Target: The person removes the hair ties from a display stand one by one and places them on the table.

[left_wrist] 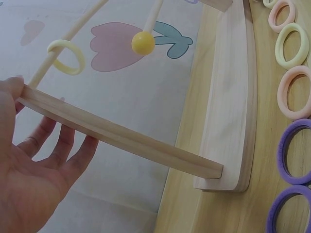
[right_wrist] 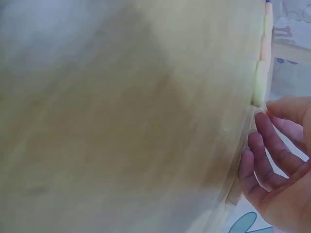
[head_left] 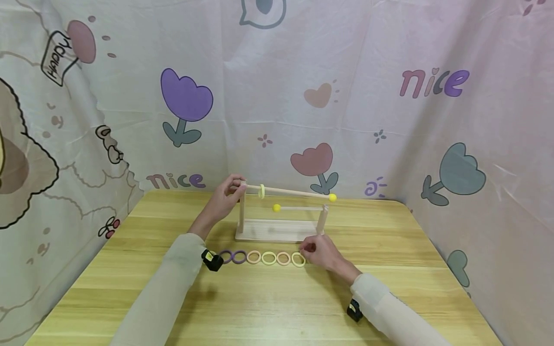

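Note:
My left hand (head_left: 227, 194) grips the top of the left post of a wooden rack (head_left: 277, 231), thumb at the front and other fingers behind, as the left wrist view shows. From that post a rod with a yellow ball end (head_left: 332, 197) runs right, carrying a pale yellow hair tie (head_left: 261, 191). A lower rod with a yellow ball (head_left: 276, 208) points left from the right post. At the rack's front right, my right hand (head_left: 322, 251) pinches the edge of the rightmost pale yellow hair tie (head_left: 298, 265), which lies on the table.
A row of hair ties lies before the rack: purple ones (head_left: 239, 263), peach ones (head_left: 283, 265) and a pale yellow one (head_left: 269, 264). The left wrist camera (head_left: 212, 260) partly hides the row's left end. Behind the wooden table (head_left: 277, 302) hangs a printed cloth (head_left: 259, 96).

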### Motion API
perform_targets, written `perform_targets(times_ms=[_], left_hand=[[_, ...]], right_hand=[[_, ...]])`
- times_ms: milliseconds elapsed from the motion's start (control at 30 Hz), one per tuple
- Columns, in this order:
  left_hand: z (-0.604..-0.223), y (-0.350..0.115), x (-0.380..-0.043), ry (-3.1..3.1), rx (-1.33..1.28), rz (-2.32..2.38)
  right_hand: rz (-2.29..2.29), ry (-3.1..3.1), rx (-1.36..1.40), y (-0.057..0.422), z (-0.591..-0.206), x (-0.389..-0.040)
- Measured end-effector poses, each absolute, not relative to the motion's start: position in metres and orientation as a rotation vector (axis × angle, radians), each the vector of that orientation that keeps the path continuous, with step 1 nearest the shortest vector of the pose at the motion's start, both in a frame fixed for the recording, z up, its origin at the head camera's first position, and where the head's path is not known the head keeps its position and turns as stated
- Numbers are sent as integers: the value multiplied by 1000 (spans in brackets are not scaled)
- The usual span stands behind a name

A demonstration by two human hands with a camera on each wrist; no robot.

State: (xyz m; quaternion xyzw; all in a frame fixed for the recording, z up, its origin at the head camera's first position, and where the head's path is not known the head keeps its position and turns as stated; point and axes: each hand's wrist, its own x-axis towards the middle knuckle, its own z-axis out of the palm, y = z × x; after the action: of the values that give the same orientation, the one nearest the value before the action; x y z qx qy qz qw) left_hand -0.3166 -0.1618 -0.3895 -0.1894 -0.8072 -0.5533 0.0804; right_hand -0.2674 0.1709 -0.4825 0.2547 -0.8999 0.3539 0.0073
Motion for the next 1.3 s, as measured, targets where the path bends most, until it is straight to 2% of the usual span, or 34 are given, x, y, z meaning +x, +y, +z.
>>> perform_targets(times_ms=[833, 1300], left_hand=[[-391, -161, -314, -2427, -500, -1675], [-392, -159, -317, -2401, -457, -1698]], right_hand=[[1133, -2616, 787, 138, -424, -285], [1308, -2413, 589, 98, -402, -293]])
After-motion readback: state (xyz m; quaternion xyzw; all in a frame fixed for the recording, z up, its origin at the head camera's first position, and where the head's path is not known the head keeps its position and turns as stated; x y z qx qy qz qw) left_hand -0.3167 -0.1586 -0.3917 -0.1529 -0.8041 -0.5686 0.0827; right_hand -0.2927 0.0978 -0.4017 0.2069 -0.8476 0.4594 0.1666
